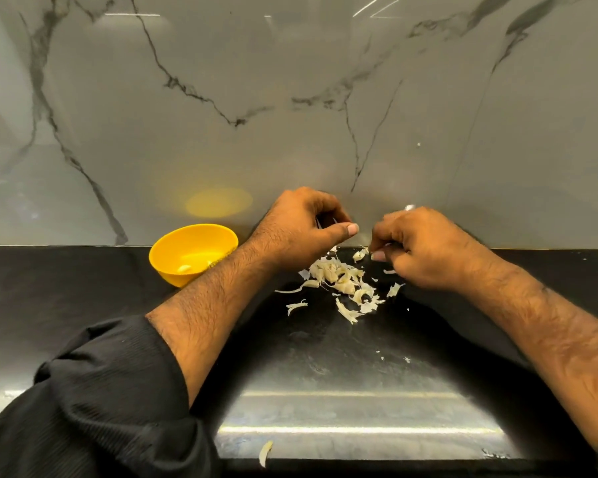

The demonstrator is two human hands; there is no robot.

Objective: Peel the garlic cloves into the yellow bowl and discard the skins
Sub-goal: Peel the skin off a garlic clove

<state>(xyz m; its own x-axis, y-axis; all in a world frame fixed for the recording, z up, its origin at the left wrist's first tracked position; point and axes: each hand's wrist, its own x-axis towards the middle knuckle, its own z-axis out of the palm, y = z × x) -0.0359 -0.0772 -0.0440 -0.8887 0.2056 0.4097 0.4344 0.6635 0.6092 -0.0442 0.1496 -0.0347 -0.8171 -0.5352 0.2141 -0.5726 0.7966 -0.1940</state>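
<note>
The left hand [301, 229] hovered over the back of the counter with its fingers curled under and its thumb stretched out to the right; something thin and pale showed under the curled fingers, but what it gripped could not be told. The right hand [418, 250] sat just beside it, fingers curled, pinching a small pale scrap of garlic skin [359, 254] between thumb and fingertips. The two hands were close together but apart.

Directly below and between them lay a loose heap of papery off-white garlic skins [339, 281] on the glossy black stone counter [83, 288], with a few stray strips near the heap and one more curled skin piece [265, 453] well apart at the near edge of the counter.

To the left of the left forearm stood a small round yellow plastic bowl [166, 250], close against the wall. Inside it lay a peeled pale garlic clove [184, 268], with a second partly visible at the bowl's right side.

A black ribbed sleeve [101, 391] was pushed up on the left arm. Behind everything rose a grey marble-patterned wall panel [290, 98] with dark veins, carrying a yellow reflection of the bowl. No writing or labels could be read anywhere.
</note>
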